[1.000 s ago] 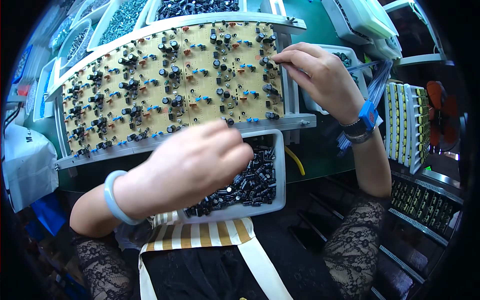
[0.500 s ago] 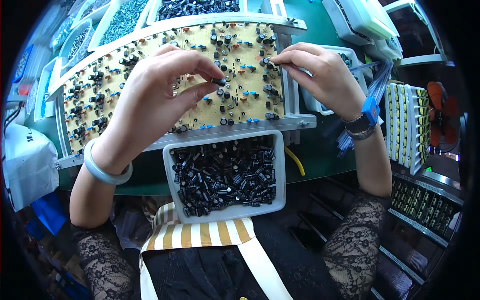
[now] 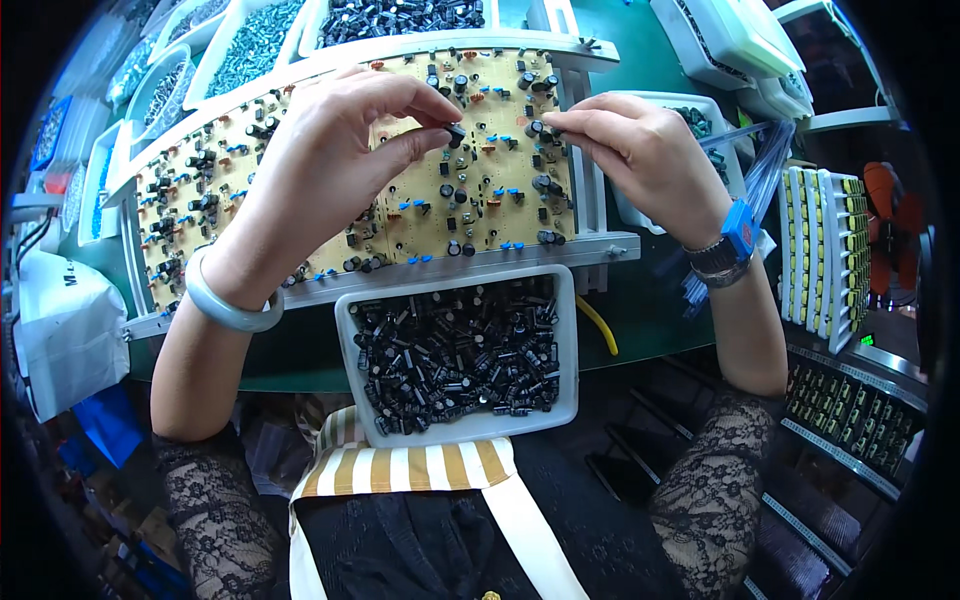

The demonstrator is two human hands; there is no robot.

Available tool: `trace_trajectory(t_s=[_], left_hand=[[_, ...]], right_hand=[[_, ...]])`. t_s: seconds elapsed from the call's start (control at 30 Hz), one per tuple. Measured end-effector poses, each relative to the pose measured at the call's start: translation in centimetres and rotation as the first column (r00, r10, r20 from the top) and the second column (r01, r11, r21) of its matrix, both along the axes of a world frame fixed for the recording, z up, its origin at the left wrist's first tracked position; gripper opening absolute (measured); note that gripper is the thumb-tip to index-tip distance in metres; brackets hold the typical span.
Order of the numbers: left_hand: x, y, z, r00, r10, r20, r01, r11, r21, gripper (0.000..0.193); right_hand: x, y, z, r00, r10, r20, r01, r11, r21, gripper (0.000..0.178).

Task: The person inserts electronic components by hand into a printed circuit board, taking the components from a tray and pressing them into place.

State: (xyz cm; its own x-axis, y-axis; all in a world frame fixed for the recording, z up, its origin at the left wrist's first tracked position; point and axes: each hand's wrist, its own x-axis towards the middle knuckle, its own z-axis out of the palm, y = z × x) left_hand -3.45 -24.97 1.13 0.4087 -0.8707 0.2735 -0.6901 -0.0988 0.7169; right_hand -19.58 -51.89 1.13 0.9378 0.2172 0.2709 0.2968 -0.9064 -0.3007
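My left hand [image 3: 335, 150] is over the circuit board panel [image 3: 410, 235], thumb and forefinger pinching a small black cylindrical capacitor [image 3: 455, 134]. Just above the board's right side, my right hand [image 3: 650, 155] has thumb and fingertips pressed together. Its tips are beside an upright black capacitor [image 3: 533, 127] on the board; what they grip, if anything, is hidden. Rows of black capacitors, blue discs and orange-red parts stand on the tan panel, which rests in a metal frame [image 3: 450, 268]. My left forearm covers part of it.
In front of the frame, a white bin [image 3: 568, 350] holds many loose black capacitors [image 3: 450, 350]. More part bins [image 3: 250, 45] line the far left, and a bin with greenish parts [image 3: 735, 175] is at right. A yellow-handled tool [image 3: 600, 325] pokes out beside the near bin.
My left hand has carried its capacitor farther away over the board and slightly right. The right hand stays at nearly the same spot on the board. The whole view has shifted slightly.
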Motion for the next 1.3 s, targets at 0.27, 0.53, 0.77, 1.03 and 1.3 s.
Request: trace_trajectory(t_s=[0.27,0.53,0.77,1.03,1.3], left_hand=[[1.2,-1.1,-0.2,0.875,-0.009,0.483,-0.001,1.000,0.021,0.014],[1.5,-2.5,-0.8,0.782,-0.032,0.623,0.021,0.999,0.025,0.012],[0.8,-2.3,-0.9,0.758,0.027,0.652,-0.042,0.999,0.007,0.016],[-0.1,-2.5,-0.8,0.734,0.061,0.676,-0.077,0.997,-0.007,0.017],[-2.0,-2.7,-0.2,0.703,0.080,0.707,-0.098,0.995,-0.016,0.017]], right_hand=[[-2.4,4.4,-0.1,0.967,0.120,0.227,-0.125,0.992,0.010,0.029],[-6.6,12.4,-2.6,0.841,0.500,-0.208,-0.487,0.866,0.115,0.025],[-6.7,13.3,-3.4,0.822,0.521,-0.228,-0.506,0.853,0.123,0.013],[-6.5,13.7,-3.5,0.817,0.542,-0.196,-0.524,0.840,0.142,0.012],[-6.6,13.3,-3.0,0.811,0.542,-0.220,-0.524,0.840,0.139,0.013]])
